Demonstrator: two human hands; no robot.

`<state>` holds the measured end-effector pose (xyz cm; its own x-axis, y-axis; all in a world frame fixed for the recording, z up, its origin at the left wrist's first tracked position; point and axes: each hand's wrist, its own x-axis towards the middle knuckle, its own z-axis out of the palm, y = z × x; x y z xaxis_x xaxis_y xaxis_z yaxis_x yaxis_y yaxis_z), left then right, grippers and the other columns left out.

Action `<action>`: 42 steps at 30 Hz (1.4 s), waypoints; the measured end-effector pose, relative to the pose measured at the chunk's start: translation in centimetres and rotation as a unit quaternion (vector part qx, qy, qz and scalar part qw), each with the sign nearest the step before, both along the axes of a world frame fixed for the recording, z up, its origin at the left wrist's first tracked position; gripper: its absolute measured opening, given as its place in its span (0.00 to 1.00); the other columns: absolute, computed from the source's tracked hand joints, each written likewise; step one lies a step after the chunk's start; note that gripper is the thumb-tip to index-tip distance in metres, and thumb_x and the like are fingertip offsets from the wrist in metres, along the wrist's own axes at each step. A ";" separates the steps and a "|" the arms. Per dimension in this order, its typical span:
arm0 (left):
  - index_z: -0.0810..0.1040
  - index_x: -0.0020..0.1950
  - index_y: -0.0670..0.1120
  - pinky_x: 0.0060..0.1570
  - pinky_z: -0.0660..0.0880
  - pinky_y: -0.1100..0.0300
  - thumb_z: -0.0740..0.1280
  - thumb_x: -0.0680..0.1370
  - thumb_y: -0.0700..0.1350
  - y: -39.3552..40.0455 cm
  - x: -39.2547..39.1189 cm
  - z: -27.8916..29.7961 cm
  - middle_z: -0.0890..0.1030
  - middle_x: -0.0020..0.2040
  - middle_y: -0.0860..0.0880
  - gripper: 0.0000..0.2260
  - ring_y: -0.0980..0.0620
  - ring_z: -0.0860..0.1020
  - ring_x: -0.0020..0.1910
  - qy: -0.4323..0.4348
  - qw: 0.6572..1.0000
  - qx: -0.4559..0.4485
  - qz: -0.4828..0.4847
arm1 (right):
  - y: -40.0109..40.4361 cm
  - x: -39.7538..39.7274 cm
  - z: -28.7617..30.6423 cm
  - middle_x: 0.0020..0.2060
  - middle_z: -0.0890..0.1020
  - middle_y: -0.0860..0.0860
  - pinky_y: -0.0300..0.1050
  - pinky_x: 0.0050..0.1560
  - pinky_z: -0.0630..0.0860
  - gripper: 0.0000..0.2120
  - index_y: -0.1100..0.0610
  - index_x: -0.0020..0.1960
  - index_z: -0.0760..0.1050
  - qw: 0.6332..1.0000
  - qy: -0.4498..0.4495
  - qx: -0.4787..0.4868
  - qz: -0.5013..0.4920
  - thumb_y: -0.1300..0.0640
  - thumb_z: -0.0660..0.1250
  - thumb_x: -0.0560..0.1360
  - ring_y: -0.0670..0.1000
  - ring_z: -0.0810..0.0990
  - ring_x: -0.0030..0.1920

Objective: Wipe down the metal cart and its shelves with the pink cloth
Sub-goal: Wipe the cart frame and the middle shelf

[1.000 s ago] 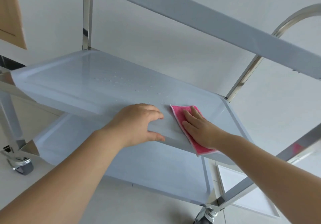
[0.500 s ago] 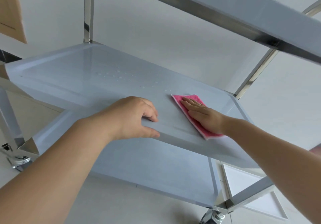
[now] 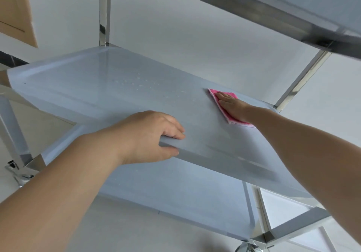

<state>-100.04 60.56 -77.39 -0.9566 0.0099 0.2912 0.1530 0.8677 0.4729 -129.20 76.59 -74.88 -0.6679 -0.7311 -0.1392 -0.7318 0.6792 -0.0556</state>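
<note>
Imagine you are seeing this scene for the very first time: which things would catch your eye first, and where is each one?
The pink cloth stands out most, pressed flat under the right hand on the far right part of the middle shelf. Nearer the camera, the left hand grips that shelf's front edge. A patch of water droplets glistens on the shelf left of the cloth.

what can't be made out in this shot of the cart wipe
Head view:
- Pink cloth: middle covered by the right hand.
- Grey metal middle shelf: near right part hidden by the right forearm.
- Grey metal top shelf: cut by the frame edge.
- Chrome caster: cut by the bottom edge.
</note>
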 end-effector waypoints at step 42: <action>0.78 0.62 0.51 0.62 0.70 0.55 0.62 0.76 0.51 1.0 0.5 -2.3 0.77 0.63 0.55 0.16 0.53 0.76 0.62 0.148 0.974 -0.168 0.032 | -3.1 6.9 -0.9 0.77 0.47 0.54 0.45 0.75 0.40 0.23 0.59 0.76 0.46 0.982 0.076 0.034 0.168 0.56 0.44 0.83 0.52 0.44 0.77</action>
